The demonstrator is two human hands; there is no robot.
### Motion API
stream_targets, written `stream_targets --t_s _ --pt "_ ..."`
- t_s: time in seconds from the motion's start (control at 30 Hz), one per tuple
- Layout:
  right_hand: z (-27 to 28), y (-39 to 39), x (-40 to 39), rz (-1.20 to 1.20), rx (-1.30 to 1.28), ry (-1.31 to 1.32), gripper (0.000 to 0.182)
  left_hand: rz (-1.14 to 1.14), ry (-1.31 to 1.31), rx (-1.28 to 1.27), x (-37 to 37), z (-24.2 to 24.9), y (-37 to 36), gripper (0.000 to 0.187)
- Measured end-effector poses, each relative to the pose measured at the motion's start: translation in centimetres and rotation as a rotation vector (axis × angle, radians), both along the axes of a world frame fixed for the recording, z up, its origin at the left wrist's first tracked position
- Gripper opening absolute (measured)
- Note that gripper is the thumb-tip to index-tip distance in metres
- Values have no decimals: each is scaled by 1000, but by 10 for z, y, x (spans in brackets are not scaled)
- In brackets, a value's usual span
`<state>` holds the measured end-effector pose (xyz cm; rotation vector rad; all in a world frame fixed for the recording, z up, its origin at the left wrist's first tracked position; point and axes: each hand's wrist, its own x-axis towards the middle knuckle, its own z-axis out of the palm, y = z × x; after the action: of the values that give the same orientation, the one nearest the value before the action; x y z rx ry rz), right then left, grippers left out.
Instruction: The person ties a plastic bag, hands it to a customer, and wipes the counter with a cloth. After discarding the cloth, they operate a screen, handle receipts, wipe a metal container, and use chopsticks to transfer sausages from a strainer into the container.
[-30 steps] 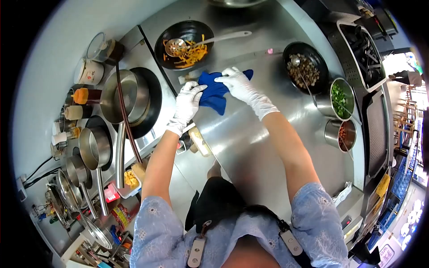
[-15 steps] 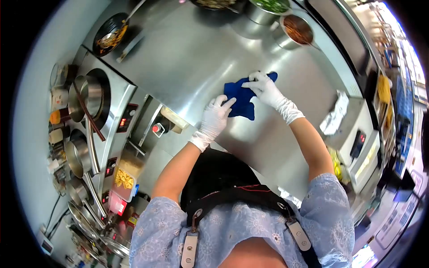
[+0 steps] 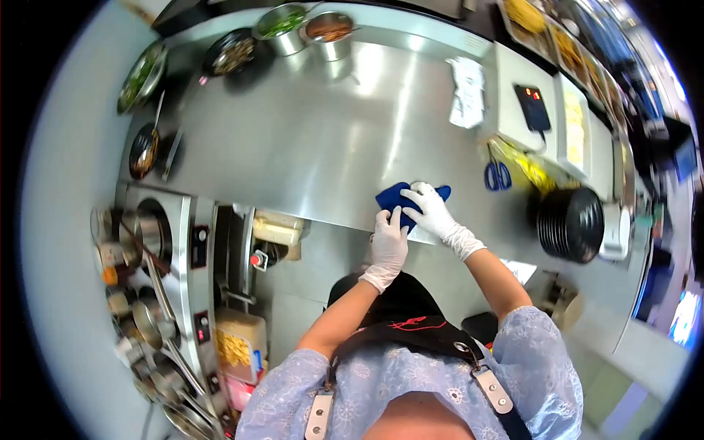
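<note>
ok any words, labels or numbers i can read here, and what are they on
None reads as text.
Scale display beside the counter: red lit digits, too blurred to read.
Cooker panels: red lit marks, too small to read.
Apron: a red squiggle mark, not legible.
The blue cloth under both gloved hands bears no print.

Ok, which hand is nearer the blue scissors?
Right. The right hand lies on the blue cloth, on the side toward the scissors; the left hand is at the cloth's far edge.
</note>
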<state>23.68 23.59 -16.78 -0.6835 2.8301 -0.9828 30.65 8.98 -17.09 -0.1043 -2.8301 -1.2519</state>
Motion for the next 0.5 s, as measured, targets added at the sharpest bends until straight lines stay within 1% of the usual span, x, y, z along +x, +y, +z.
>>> stream_targets --t_s 0.07,0.17,0.2,0.23,0.3,0.33,0.37,0.4,0.43,0.47,0.5 --pt "-10 -5 29 -189 -86 90 31 32 -27 112 6 -3 11 44" --pt "-7 -22 74 -554 -258 67 24 5 65 184 26 -17 27 45" --pt "-2 -26 87 -678 -380 -45 22 -12 86 235 36 -19 30 43" --pt "-3 -24 99 -706 -393 -23 22 -46 101 231 44 -20 33 43" --pt "-3 -24 132 -946 -771 -177 23 -64 -176 637 69 -22 34 41" --pt "-2 -22 151 -1133 -1114 -541 24 -102 -229 688 84 -55 36 42" --pt "-13 -18 175 -1160 -1235 -520 23 -159 -310 625 103 -59 34 42" --pt "-21 -11 202 -1197 -1355 -586 23 -179 -435 692 127 -62 33 43" --pt "-17 -5 229 -1299 -1353 -576 22 -217 -570 757 145 -59 38 43" --pt "-15 2 254 -1379 -1411 -625 21 -292 -594 743 160 -58 45 43" --pt "-13 10 284 -1476 -1481 -669 20 -368 -728 727 177 -55 49 43"
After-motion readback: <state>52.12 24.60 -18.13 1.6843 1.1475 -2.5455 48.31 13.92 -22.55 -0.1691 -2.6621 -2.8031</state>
